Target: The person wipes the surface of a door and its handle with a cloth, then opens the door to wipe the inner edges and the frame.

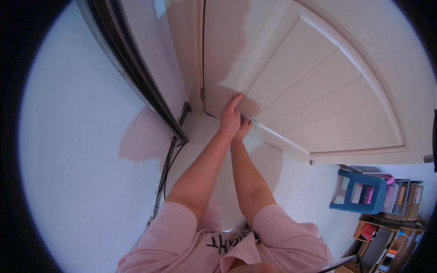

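My right hand [244, 129] holds a bunched grey-green cloth [254, 123] against the lower part of a cream panelled door [307, 82]. Just above and to the left, my left hand [231, 116] reaches to the same door, its fingertips at the surface near the hinge side. Its palm faces away from me, so whether it also grips part of the cloth is hidden. Both forearms stretch forward side by side, low over the pale tiled floor [263, 153].
To the left are a white wall [85, 163], a dark metal frame [146, 78] and a black cable [171, 163] along the skirting. A small doorstop [311, 162] sits by the door's lower edge. At right stand a blue plastic stool [377, 196], books [396, 198] and wooden shelving [379, 245].
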The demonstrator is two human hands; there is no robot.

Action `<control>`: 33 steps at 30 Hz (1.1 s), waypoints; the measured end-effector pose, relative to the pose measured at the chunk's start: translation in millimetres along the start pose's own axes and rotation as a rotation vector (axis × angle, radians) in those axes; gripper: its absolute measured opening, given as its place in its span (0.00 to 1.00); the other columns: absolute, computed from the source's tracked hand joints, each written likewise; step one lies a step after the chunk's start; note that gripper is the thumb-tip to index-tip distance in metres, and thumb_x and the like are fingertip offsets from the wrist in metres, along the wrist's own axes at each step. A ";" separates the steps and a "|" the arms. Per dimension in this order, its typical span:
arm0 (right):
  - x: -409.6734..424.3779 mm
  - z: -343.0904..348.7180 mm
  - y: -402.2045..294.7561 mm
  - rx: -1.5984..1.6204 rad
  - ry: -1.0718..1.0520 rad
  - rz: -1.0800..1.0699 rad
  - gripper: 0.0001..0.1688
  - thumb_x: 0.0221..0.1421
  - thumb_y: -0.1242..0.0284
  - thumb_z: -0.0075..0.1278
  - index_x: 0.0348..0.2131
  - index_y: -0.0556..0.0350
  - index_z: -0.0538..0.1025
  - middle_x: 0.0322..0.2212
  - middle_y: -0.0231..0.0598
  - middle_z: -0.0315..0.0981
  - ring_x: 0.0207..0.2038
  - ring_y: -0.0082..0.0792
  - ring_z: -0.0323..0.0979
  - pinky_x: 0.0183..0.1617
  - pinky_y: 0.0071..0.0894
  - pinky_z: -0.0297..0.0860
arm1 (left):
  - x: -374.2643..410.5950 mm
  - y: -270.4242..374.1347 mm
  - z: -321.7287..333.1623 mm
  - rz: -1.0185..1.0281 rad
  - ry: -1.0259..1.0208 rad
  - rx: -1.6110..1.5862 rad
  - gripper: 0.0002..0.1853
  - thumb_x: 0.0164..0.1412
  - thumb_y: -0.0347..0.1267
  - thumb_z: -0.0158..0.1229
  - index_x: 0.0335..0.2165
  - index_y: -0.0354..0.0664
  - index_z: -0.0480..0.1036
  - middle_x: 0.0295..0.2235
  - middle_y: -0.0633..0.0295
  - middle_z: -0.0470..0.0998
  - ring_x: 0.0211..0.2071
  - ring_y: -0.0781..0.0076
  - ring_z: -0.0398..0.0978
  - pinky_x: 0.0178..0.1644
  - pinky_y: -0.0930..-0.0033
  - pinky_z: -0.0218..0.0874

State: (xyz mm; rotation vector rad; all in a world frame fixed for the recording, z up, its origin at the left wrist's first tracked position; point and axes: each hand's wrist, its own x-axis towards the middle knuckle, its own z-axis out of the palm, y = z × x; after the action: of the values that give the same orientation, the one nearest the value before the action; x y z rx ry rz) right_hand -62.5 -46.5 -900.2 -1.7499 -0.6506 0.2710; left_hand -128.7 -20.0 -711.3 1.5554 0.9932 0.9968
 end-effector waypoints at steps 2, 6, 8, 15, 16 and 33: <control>5.6 -6.9 -1.4 0.172 0.068 0.115 0.19 0.44 0.83 0.52 0.40 0.64 0.73 0.47 0.54 0.61 0.45 0.50 0.66 0.49 0.41 0.67 | -0.7 -1.1 2.9 -0.007 0.008 0.001 0.25 0.57 0.20 0.40 0.51 0.46 0.69 0.54 0.50 0.67 0.57 0.51 0.63 0.62 0.59 0.53; 8.6 -10.6 -32.3 0.238 0.135 0.119 0.16 0.43 0.87 0.51 0.36 0.64 0.73 0.38 0.48 0.66 0.40 0.44 0.69 0.43 0.38 0.69 | 1.8 -17.4 -0.4 0.003 0.003 0.046 0.25 0.57 0.19 0.40 0.52 0.46 0.68 0.54 0.50 0.67 0.57 0.53 0.63 0.62 0.59 0.53; 10.9 -19.2 -50.7 0.217 0.163 0.106 0.14 0.44 0.86 0.50 0.35 0.64 0.73 0.35 0.46 0.68 0.39 0.44 0.69 0.43 0.38 0.69 | 1.6 -19.8 1.0 0.002 -0.005 0.077 0.26 0.57 0.19 0.41 0.53 0.46 0.68 0.54 0.50 0.67 0.56 0.54 0.64 0.62 0.59 0.54; 3.3 -42.5 -45.5 -0.257 0.009 -0.215 0.16 0.50 0.81 0.47 0.42 0.62 0.73 0.40 0.53 0.70 0.45 0.53 0.68 0.52 0.42 0.64 | 5.2 -21.8 0.6 -0.005 -0.033 0.052 0.24 0.57 0.20 0.42 0.52 0.44 0.68 0.52 0.51 0.69 0.55 0.54 0.65 0.61 0.60 0.55; 1.5 -45.5 -38.3 -0.316 -0.021 -0.302 0.17 0.52 0.79 0.47 0.44 0.62 0.72 0.41 0.55 0.70 0.47 0.54 0.68 0.54 0.42 0.63 | 4.4 -16.2 1.3 -0.010 -0.052 0.064 0.24 0.57 0.20 0.42 0.52 0.44 0.68 0.52 0.51 0.69 0.55 0.55 0.65 0.60 0.60 0.55; 18.5 -81.0 -26.1 -0.621 -0.513 -0.636 0.20 0.52 0.75 0.44 0.47 0.60 0.71 0.43 0.46 0.69 0.48 0.49 0.67 0.55 0.43 0.64 | -3.0 -38.5 20.5 -0.055 0.079 0.051 0.27 0.55 0.17 0.41 0.55 0.36 0.63 0.53 0.50 0.70 0.55 0.56 0.67 0.60 0.63 0.54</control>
State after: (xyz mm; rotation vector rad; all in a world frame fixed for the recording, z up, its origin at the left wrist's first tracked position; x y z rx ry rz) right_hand -14.1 -98.3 -849.7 -1.9421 -1.7655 0.0657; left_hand -114.9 -22.6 -752.7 1.5315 1.1188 1.0079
